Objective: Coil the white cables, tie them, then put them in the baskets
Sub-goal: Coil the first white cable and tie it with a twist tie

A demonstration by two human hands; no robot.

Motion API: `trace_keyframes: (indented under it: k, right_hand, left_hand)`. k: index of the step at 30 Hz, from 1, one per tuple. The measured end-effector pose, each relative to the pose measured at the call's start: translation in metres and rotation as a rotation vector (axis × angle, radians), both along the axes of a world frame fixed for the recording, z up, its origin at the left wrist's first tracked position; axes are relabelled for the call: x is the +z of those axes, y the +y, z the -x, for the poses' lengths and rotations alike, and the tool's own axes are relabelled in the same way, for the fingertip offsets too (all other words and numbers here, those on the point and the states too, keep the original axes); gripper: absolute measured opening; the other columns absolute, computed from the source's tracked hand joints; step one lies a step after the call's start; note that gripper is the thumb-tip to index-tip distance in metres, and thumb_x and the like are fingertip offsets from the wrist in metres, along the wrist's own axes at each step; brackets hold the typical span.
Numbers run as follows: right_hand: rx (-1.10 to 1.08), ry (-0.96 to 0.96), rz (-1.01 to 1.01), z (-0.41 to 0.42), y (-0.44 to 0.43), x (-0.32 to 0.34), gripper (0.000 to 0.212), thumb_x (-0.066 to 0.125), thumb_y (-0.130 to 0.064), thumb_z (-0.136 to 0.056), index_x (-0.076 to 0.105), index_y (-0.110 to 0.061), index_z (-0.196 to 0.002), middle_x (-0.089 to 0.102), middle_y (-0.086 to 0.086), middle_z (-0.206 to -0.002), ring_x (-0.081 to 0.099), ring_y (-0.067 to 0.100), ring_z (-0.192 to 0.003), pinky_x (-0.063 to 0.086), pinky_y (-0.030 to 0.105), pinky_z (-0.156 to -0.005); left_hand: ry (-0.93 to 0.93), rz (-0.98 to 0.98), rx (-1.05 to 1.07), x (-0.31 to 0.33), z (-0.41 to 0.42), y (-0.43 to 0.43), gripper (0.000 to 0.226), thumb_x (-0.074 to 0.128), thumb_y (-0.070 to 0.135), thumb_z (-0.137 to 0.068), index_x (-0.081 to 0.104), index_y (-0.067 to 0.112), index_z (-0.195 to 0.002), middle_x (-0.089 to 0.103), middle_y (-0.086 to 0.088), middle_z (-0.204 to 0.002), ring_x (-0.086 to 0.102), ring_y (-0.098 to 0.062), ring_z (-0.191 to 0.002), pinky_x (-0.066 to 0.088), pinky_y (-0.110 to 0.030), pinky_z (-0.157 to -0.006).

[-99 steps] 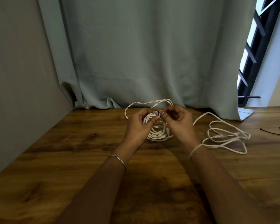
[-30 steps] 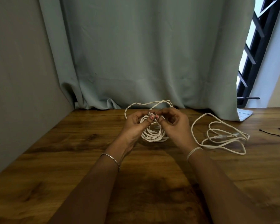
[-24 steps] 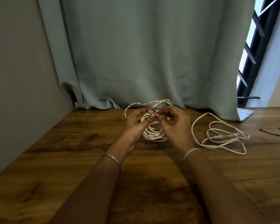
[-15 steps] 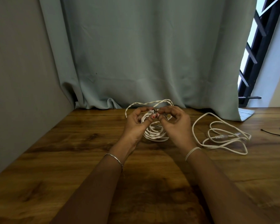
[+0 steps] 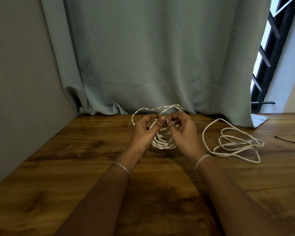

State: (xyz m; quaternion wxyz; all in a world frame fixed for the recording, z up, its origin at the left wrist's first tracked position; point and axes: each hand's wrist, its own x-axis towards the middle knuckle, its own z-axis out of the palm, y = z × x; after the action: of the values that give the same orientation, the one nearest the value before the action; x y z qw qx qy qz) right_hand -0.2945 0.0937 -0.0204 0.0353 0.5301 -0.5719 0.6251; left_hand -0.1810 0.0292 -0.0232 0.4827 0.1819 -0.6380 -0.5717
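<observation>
White twisted cable coil (image 5: pixel 162 144): left hand (image 5: pixel 145 133), right hand (image 5: pixel 184 133) each pinch small dark tie (image 5: pixel 163 124) above it. Advise cinching snug, loops gathered.

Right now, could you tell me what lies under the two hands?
A coiled white cable lies on the wooden table beneath the left hand and right hand. Their fingers pinch a small dark tie; the coil's upper part is covered.

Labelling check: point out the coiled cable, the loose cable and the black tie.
coiled cable (image 5: pixel 163 145), head view, lower loops.
loose cable (image 5: pixel 232 143), head view, connector at centre.
black tie (image 5: pixel 275 137), head view, left end.
</observation>
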Motion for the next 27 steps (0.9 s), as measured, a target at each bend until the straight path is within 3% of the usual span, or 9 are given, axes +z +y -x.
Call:
trace_keyframes:
  k: [3, 8, 12, 16, 20, 27]
  right_hand:
    - [-0.022, 0.055, 0.010, 0.0006, -0.0017, -0.0017, 0.007, 0.065, -0.009, -0.088, 0.063, -0.016, -0.088, 0.060, -0.009, -0.091, 0.058, 0.005, -0.088, 0.045, 0.014, -0.075]
    - [-0.004, -0.047, 0.067, -0.0003, -0.0021, -0.0007, 0.010, 0.060, -0.005, -0.090, 0.060, -0.015, -0.089, 0.059, 0.000, -0.094, 0.056, 0.003, -0.085, 0.042, 0.008, -0.073]
    - [-0.015, -0.061, 0.093, 0.0005, -0.0016, 0.0007, 0.012, 0.059, -0.001, -0.090, 0.060, -0.013, -0.088, 0.055, -0.006, -0.090, 0.054, 0.001, -0.084, 0.041, 0.008, -0.075]
    - [-0.020, -0.076, 0.084, 0.0029, -0.0022, 0.0003, 0.015, 0.059, -0.001, -0.088, 0.059, -0.016, -0.087, 0.058, -0.001, -0.092, 0.057, 0.007, -0.086, 0.043, 0.010, -0.075]
    - [-0.058, 0.063, 0.050, 0.0025, -0.0003, -0.0003, 0.015, 0.065, -0.002, -0.084, 0.062, -0.016, -0.085, 0.055, -0.015, -0.088, 0.055, -0.007, -0.084, 0.040, 0.006, -0.072]
    - [-0.007, -0.054, 0.078, 0.0018, 0.0026, 0.0001, 0.026, 0.070, -0.001, -0.079, 0.062, -0.026, -0.080, 0.065, -0.008, -0.084, 0.063, 0.006, -0.082, 0.051, 0.022, -0.077]
  left_hand:
    - [0.016, -0.059, 0.005, 0.0001, 0.0018, -0.0007, 0.021, 0.066, 0.021, -0.089, 0.066, 0.011, -0.107, 0.074, -0.012, -0.098, 0.070, -0.028, -0.096, 0.053, -0.048, -0.093]
    - [0.028, -0.129, 0.006, 0.0004, 0.0054, -0.0021, 0.023, 0.065, 0.023, -0.090, 0.067, 0.009, -0.107, 0.073, -0.016, -0.100, 0.068, -0.033, -0.100, 0.050, -0.053, -0.097]
    - [0.039, -0.169, -0.031, 0.0023, 0.0072, 0.0005, 0.026, 0.063, 0.016, -0.092, 0.064, 0.002, -0.114, 0.071, -0.019, -0.105, 0.068, -0.033, -0.101, 0.051, -0.048, -0.097]
    - [0.044, -0.156, -0.060, 0.0038, 0.0060, 0.0026, 0.026, 0.061, 0.009, -0.092, 0.063, 0.000, -0.116, 0.071, -0.018, -0.104, 0.068, -0.027, -0.097, 0.051, -0.043, -0.096]
    - [0.019, -0.117, -0.067, 0.0013, 0.0022, 0.0028, 0.024, 0.065, 0.003, -0.088, 0.065, 0.003, -0.112, 0.071, -0.019, -0.107, 0.067, -0.027, -0.101, 0.052, -0.040, -0.094]
    - [0.017, -0.114, -0.082, 0.0001, 0.0010, 0.0022, 0.026, 0.066, 0.004, -0.087, 0.065, 0.002, -0.113, 0.072, -0.018, -0.105, 0.069, -0.027, -0.100, 0.054, -0.036, -0.090]
